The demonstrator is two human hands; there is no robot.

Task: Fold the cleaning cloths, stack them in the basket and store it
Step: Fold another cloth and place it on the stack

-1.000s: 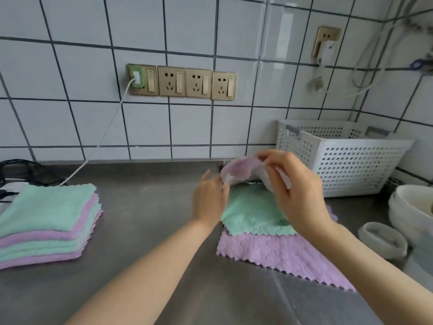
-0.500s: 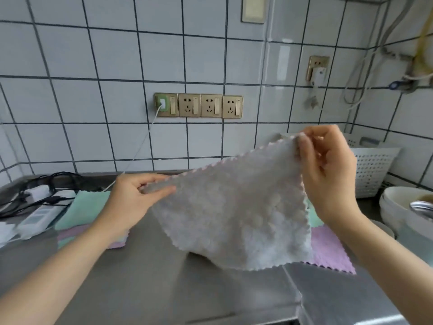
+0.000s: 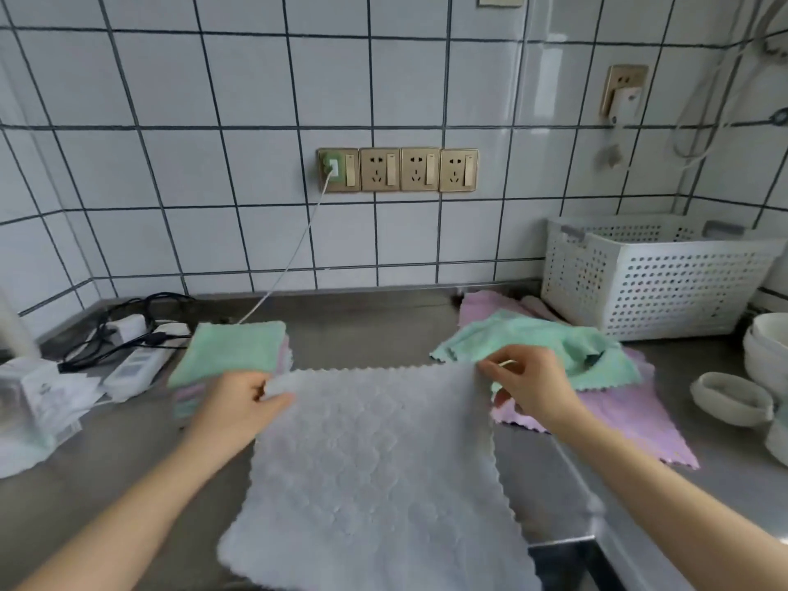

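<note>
Both hands pinch the far edge of a pale grey cloth point(image 3: 375, 475) spread flat on the steel counter point(image 3: 128, 454). The left hand point(image 3: 239, 409) grips the far-left corner between thumb and curled fingers; the right hand point(image 3: 528, 386) pinches the far-right corner between thumb and forefinger, its other fingers loosely bent. The cloth's near edge reaches the counter's front lip. Left of the left hand, just beside it, lies a stack of folded cloths point(image 3: 232, 356), green on top with pink layers showing at its side. Right of the right hand, a rumpled green cloth point(image 3: 537, 339) rests on an unfolded pink cloth point(image 3: 618, 424), with more pink fabric behind it. At far right, against the tiled wall, stands a white perforated basket point(image 3: 652, 283); its inside is hidden from this angle, so its contents cannot be told. Near right of the basket are white bowls point(image 3: 763, 347). At far left lie a power strip point(image 3: 136, 364) and black cables.
</note>
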